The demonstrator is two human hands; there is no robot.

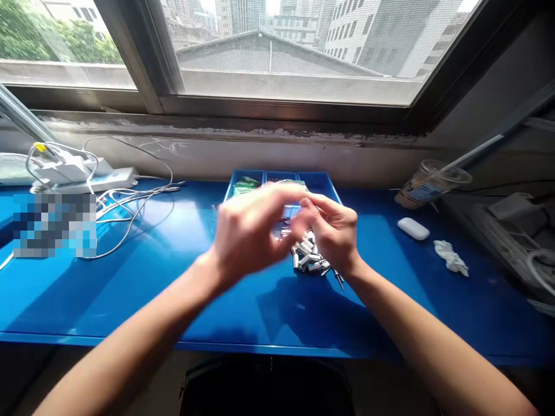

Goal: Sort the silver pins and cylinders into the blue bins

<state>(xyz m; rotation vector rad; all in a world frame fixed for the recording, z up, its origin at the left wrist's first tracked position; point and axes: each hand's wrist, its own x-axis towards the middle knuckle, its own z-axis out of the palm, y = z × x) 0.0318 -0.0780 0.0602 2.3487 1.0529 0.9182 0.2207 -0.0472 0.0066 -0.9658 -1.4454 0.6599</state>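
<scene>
Heap, one (309,257): small oblong pieces, pale and silvery, with dark edges, jumbled together on the blue counter (173,312), lying between my wrists and partly hidden by my hands. Thin dark pieces (338,280), a few: at the heap's near right edge, beside my right wrist.

Left hand, mine, one (247,231): raised over the counter, blurred, the fingers arched toward the right and the thumb curved below them, a gap showing between. Whether the tips close on anything, I cannot tell.

Right hand, mine, one (338,231): raised close beside the left, the fingers curled in, the thumb up toward the left fingertips. Whether a small piece sits in them, I cannot tell.

Tray, blue, divided, one (318,182): behind my hands, near the wall, its front part covered by them. Green items (246,185): in its back left compartment.

At left: power strip, white, with plugs (84,180); cables, pale, loosely looped (130,202).

At right: plastic cup (433,182), clear at the top, tilted in this view; small white case, rounded (413,229), near it; crumpled white tissue (451,257), just beside the case.

Beyond the wall: window, dark-framed (281,107), buildings outside.
</scene>
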